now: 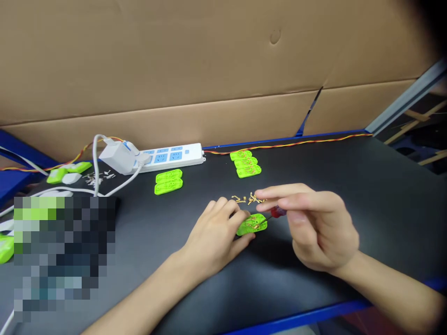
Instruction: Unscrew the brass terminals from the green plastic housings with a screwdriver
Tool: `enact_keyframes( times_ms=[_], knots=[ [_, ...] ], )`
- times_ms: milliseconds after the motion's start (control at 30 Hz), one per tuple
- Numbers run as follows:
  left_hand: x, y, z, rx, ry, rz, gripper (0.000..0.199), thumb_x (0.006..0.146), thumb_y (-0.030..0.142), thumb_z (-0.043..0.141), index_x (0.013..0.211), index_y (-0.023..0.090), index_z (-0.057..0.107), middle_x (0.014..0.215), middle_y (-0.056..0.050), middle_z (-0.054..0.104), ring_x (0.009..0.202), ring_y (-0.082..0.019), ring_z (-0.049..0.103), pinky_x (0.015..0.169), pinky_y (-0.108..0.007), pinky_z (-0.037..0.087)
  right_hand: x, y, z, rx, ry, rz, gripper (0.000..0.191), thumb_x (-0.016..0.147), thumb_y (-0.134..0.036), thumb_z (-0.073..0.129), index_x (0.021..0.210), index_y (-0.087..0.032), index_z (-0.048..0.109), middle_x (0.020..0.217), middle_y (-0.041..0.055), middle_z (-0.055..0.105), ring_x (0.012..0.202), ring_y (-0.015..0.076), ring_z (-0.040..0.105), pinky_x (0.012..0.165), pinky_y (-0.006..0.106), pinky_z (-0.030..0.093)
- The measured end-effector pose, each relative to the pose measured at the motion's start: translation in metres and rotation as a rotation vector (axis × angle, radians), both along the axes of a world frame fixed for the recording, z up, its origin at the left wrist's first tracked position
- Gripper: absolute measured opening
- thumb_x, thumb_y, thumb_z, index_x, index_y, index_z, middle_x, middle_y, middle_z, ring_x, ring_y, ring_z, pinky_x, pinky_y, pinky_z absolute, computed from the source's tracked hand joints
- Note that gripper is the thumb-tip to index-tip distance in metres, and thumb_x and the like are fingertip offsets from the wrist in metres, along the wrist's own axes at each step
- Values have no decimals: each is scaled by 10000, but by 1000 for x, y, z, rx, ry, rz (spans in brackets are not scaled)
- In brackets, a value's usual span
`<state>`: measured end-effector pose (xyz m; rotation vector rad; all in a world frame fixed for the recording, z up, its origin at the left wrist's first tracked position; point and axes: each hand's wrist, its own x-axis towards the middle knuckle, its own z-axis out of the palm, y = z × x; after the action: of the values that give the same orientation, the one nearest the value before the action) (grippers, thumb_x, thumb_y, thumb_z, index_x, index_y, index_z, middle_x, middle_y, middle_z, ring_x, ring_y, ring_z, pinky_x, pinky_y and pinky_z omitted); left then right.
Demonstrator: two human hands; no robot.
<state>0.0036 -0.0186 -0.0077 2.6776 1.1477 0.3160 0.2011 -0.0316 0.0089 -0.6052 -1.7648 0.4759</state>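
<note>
My left hand [218, 232] grips a bright green plastic shell [249, 226] by its left end and holds it against the black table. Small brass-coloured parts sit inside this shell. Between the fingers of my right hand [319, 228] is a screwdriver [278, 212] with a red handle, its thin shaft slanting down to the left. The tip is at the brass parts inside the shell; whether it touches a screw is too small to tell. Loose brass pieces [251, 199] lie just behind the shell, partly hidden by my right fingers.
Three green shells [245, 164] with metal parts rest at the back, and two more shells [168, 181] lie left of them. A white power strip [174, 158] with plugged-in adapter [117, 156] and cables stands along the cardboard wall [209, 60]. Small white pieces [101, 177] are scattered at left.
</note>
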Motion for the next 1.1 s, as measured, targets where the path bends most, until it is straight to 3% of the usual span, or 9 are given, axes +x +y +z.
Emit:
enact_keyframes(
  times_ms=[233,367,433,500,633,700,833,1100],
  knots=[
    [-2,-1,0,7,-30,-10,260,926,368,562,1113,195,615,1021,-56,597,930,-235,489,788,-384,415,-3,3,0,-30,11,-5,394,903,-54,473,1220,-285,516,1166,67,685,932,177,729,769,354,644],
    [-2,-1,-1,25,-53,-10,240,937,374,540,1074,192,614,982,-55,589,890,-230,484,749,-374,403,-2,3,9,110,-108,-114,247,836,-166,680,1058,-252,615,968,37,648,857,153,695,728,292,626],
    [-2,-1,-2,36,-65,-17,229,940,370,532,1054,190,615,957,-54,586,876,-230,482,729,-368,396,-1,1,12,171,-153,-158,214,792,-128,727,971,-222,655,930,22,611,775,109,677,669,229,609],
    [-1,-1,-3,49,-72,-14,223,940,367,532,1036,184,615,947,-56,584,874,-231,483,728,-369,395,-1,-2,13,179,-183,-149,276,790,-59,703,1016,-211,658,959,28,644,823,111,691,708,217,612],
    [-1,0,-1,33,-40,-6,250,921,380,569,1072,186,613,991,-60,595,901,-236,490,762,-382,406,-1,-3,9,40,-95,-59,454,869,8,495,1253,-229,537,1108,59,688,990,157,691,818,310,625],
    [-1,0,-1,19,-28,-9,257,918,381,575,1090,194,611,1002,-55,596,906,-235,491,769,-383,408,-1,-1,9,68,-79,-65,415,879,5,436,1213,-203,566,1095,82,680,1010,172,678,817,332,617],
    [-1,0,-2,45,-39,-2,242,934,381,545,1074,194,609,983,-54,589,890,-233,485,753,-379,406,-1,3,10,173,-177,-169,272,834,-81,635,1075,-205,637,915,47,656,827,130,663,718,258,601],
    [-1,0,0,31,-22,-8,267,914,381,583,1094,188,628,983,-57,597,901,-236,490,761,-384,410,2,2,0,66,-66,-160,536,814,13,611,1247,-302,582,1076,22,703,946,161,718,773,307,637]
  ],
)
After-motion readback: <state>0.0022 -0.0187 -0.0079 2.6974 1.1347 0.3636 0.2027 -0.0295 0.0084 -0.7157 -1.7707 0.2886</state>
